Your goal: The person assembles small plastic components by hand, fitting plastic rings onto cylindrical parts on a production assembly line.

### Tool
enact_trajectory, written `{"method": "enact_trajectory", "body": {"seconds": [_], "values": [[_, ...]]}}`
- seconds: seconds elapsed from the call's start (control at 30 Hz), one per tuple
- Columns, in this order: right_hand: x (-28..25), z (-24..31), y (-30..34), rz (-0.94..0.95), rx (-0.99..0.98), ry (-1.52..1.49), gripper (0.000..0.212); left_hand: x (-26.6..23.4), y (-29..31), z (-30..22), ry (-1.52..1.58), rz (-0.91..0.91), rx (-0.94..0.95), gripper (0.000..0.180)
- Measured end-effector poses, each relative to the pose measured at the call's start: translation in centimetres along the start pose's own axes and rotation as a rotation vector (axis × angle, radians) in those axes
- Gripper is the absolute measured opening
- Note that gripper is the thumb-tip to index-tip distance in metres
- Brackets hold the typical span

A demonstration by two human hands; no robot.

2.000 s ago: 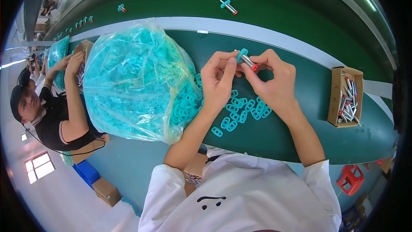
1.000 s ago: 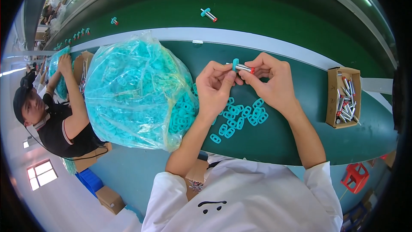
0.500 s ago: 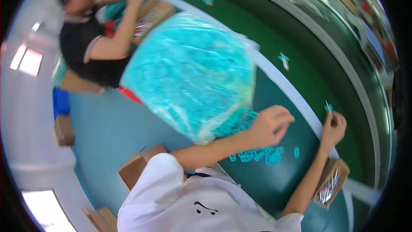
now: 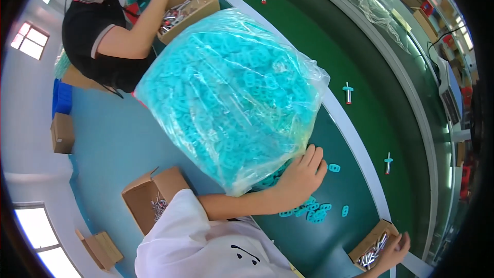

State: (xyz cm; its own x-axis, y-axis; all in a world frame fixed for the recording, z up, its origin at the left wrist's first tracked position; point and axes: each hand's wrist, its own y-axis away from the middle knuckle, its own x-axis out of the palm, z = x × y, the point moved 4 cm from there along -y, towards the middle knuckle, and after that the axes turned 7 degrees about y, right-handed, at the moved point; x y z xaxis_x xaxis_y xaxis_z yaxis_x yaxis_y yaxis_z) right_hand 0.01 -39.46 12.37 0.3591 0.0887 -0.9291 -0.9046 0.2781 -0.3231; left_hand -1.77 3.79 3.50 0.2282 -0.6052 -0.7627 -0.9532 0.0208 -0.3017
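Note:
My left hand point(image 4: 302, 181) is at the lower right corner of a big clear plastic bag point(image 4: 226, 98) full of small teal plastic links. Its fingers are stretched out beside the bag's mouth, over spilled links, and no held piece shows. Loose teal links point(image 4: 315, 211) lie on the dark green table near that wrist. At the lower right, my right hand point(image 4: 395, 253) is at the edge of a small cardboard box point(image 4: 371, 247) of shiny metal pins. Its fingers look apart and empty. A metal pin with a teal link point(image 4: 388, 163) on it is on the green belt nearby.
A green conveyor belt point(image 4: 370, 128) runs along the right, carrying more pins with links. At upper left a co-worker point(image 4: 110, 36) sits by a cardboard box of metal pins point(image 4: 188, 10). An open cardboard box point(image 4: 139, 201) stands left of my arm.
My right hand has let go of the pin with the teal link, now on the belt, and moved down to the pin box. My left hand has moved toward the bag's mouth.

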Motion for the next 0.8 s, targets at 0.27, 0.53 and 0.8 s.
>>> {"method": "enact_trajectory", "body": {"seconds": [0.27, 0.53, 0.8], "values": [[3.0, -4.7, 4.3, 0.495, 0.013, 0.171, 0.034, 1.9, -0.7, -0.4, 0.134, 0.089, 0.103, 0.026], [3.7, -0.8, 2.7, 0.494, 0.029, 0.171, 0.033, 1.0, -0.4, -0.8, 0.220, 0.141, 0.199, 0.025], [2.6, -0.3, 2.9, 0.389, 0.053, 0.177, 0.044, 0.1, -0.7, -0.6, 0.532, -0.059, 0.295, 0.024]]}}
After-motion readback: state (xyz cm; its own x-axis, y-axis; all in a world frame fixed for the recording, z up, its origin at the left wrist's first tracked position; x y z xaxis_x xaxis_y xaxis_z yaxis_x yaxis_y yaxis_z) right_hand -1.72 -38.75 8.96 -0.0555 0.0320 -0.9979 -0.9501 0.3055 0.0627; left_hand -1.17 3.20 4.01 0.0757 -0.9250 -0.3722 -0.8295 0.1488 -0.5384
